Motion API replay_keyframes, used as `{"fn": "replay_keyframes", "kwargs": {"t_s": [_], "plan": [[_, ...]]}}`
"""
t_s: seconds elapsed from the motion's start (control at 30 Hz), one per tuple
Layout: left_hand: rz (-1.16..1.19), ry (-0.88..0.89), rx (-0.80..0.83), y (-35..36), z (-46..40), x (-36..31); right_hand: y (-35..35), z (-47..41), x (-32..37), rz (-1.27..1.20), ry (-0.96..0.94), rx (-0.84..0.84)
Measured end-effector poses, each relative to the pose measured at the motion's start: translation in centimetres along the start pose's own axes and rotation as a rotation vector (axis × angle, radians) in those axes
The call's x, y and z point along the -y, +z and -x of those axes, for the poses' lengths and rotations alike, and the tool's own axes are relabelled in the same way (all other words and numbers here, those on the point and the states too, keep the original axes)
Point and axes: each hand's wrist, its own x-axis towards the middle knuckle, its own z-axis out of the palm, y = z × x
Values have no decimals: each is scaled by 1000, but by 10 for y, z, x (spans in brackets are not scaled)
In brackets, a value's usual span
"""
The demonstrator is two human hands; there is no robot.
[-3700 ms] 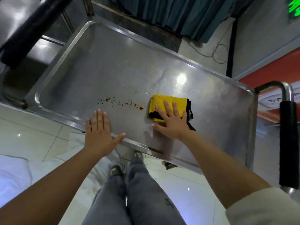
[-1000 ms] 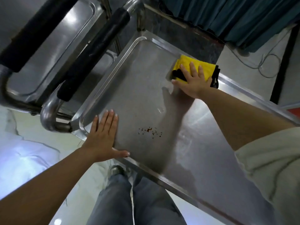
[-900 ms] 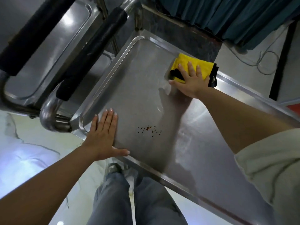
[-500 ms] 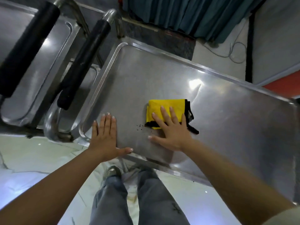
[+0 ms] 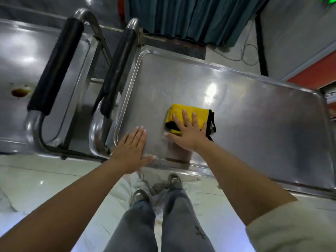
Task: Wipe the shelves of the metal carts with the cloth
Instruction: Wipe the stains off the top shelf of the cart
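Note:
A folded yellow cloth (image 5: 189, 110) with black trim lies on the top shelf of the metal cart (image 5: 254, 124), left of its middle. My right hand (image 5: 187, 132) presses flat on the cloth with straight, spread fingers. My left hand (image 5: 131, 151) rests flat on the shelf's near left corner, fingers together, thumb along the front rim. No crumbs or stains show on this shelf.
The cart's black-padded handle (image 5: 118, 68) rises at its left end. A second metal cart (image 5: 18, 57) with its own padded handle (image 5: 56, 66) stands to the left, with a brown spot (image 5: 19, 91) on its shelf. A teal curtain (image 5: 190, 17) hangs behind. My legs stand below the front rim.
My right hand slid the cloth from the far rim back to the shelf's near middle, over the brown crumbs, which no longer show. My left hand stayed on the near left corner.

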Motion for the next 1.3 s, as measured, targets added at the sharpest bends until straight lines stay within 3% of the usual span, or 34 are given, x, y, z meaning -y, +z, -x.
{"fn": "replay_keyframes", "kwargs": {"t_s": [0.13, 0.37, 1.07, 1.3], "plan": [[28, -98, -73, -14, -22, 11, 12, 29, 1, 55, -45, -2], [20, -28, -119, 8, -23, 23, 46, 68, 4, 158, -177, -12], [124, -79, -183, 18, -33, 23, -116, -214, 22, 252, -273, -37], [128, -86, -179, 11, -38, 25, -126, -226, 32, 250, -260, -52]]}}
